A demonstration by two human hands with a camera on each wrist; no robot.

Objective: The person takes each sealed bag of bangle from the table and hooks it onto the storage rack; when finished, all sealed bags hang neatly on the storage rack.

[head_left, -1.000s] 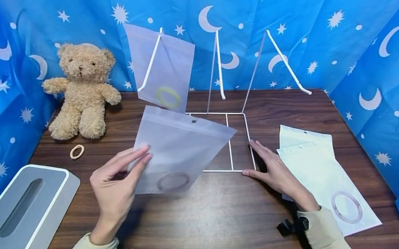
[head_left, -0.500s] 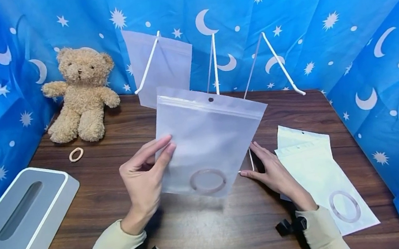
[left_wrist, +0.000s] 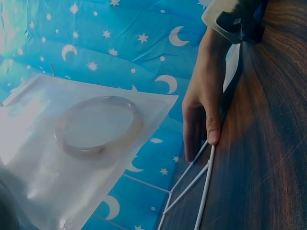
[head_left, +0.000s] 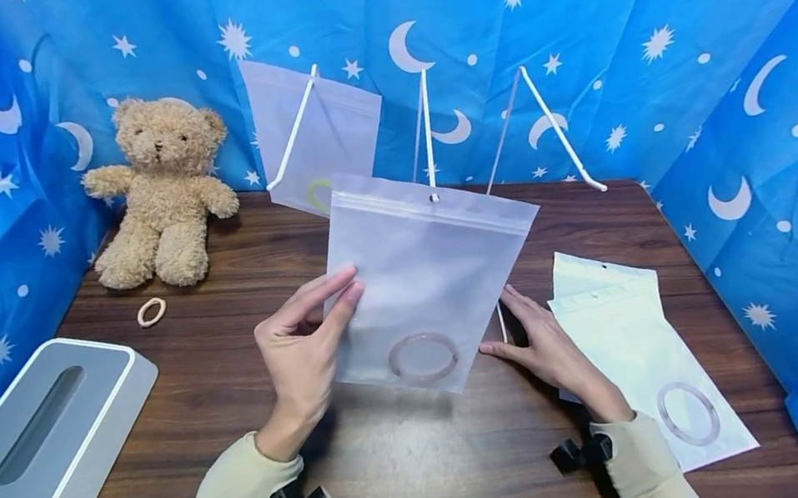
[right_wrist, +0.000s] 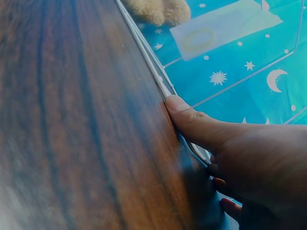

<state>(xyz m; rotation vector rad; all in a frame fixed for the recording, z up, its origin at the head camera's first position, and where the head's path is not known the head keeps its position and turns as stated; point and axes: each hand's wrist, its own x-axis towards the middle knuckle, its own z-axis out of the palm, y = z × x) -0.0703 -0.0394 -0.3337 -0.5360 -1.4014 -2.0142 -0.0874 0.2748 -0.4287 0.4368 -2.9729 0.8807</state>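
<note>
My left hand (head_left: pixel 311 328) pinches the left edge of a frosted zip bag (head_left: pixel 432 270) and holds it upright above the table. A pale ring (head_left: pixel 423 358) lies at the bag's bottom, and it also shows in the left wrist view as the ring (left_wrist: pixel 98 125) inside the bag (left_wrist: pixel 72 158). The bag's hang hole sits right at the tip of the middle prong of a white wire rack (head_left: pixel 424 111). My right hand (head_left: pixel 540 344) lies flat with straight fingers on the rack's base wire (right_wrist: pixel 148 62), thumb against it. Another frosted bag (head_left: pixel 339 135) hangs on the left prong.
Two white bags (head_left: pixel 637 335), one with a ring, lie on the table at the right. A teddy bear (head_left: pixel 160 192) sits at the back left with a beige hair ring (head_left: pixel 152 312) before it. A grey tissue box (head_left: pixel 44 430) stands front left. Blue starred cloth surrounds the table.
My left hand has carried the bag right and upward, turning it upright until its hole reached the middle prong. The right hand has stayed on the rack's base.
</note>
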